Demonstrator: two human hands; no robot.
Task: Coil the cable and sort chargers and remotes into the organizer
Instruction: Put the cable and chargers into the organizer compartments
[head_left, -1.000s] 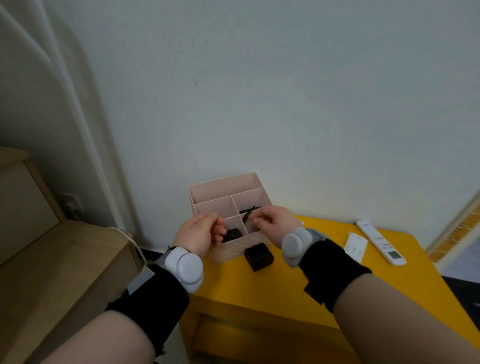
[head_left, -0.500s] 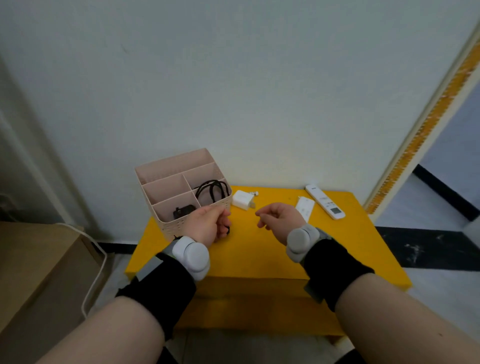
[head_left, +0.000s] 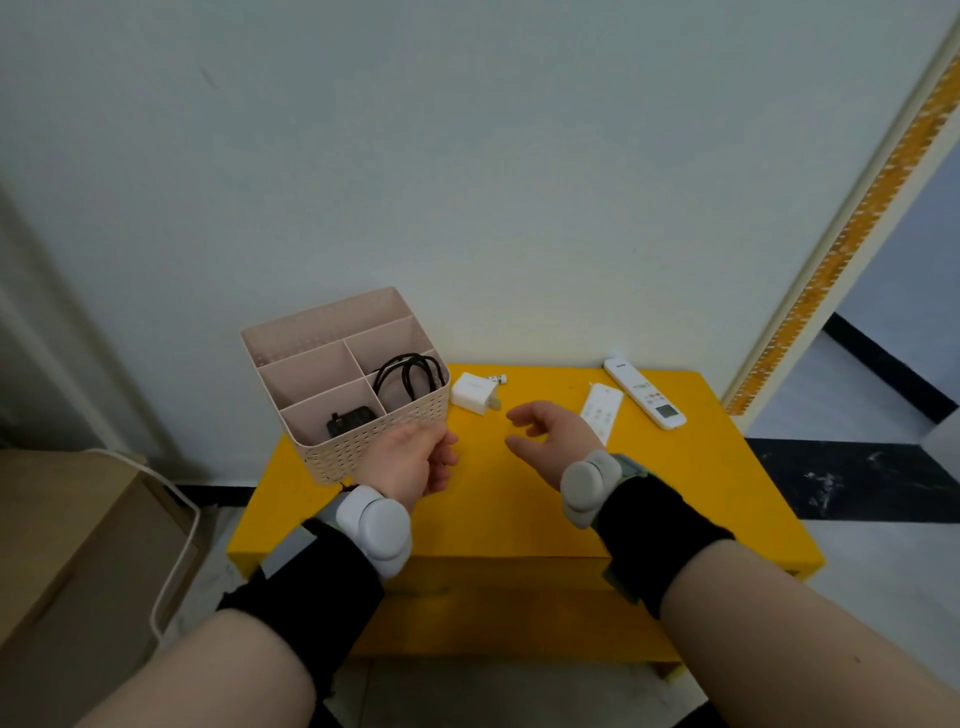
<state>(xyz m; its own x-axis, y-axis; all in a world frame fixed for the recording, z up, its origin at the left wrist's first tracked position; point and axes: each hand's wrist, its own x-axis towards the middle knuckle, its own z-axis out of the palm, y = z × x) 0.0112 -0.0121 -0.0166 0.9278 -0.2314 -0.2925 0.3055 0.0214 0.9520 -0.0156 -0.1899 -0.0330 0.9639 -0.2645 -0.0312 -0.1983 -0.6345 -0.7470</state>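
The pink organizer (head_left: 374, 441) stands at the back left of the yellow table (head_left: 519, 519). A coiled black cable (head_left: 408, 376) sits in its right front compartment and a black adapter (head_left: 350, 418) in its left front one. My left hand (head_left: 410, 457) is curled at the organizer's front right corner, closed over the black charger, which the hand hides. My right hand (head_left: 550, 436) hovers open and holds nothing. It is just right of a white charger (head_left: 470, 392) and left of a flat white remote (head_left: 600, 410). A second white remote (head_left: 644, 392) lies further back right.
A small white piece (head_left: 496, 379) lies behind the white charger. A cardboard box (head_left: 78, 545) with a white cord (head_left: 176, 519) stands on the floor at the left. The wall is directly behind the table, and a door frame (head_left: 857, 223) rises at the right.
Both hands left the organizer after the cable went in. My left hand dropped onto the black charger in front of it. My right hand moved right and opened.
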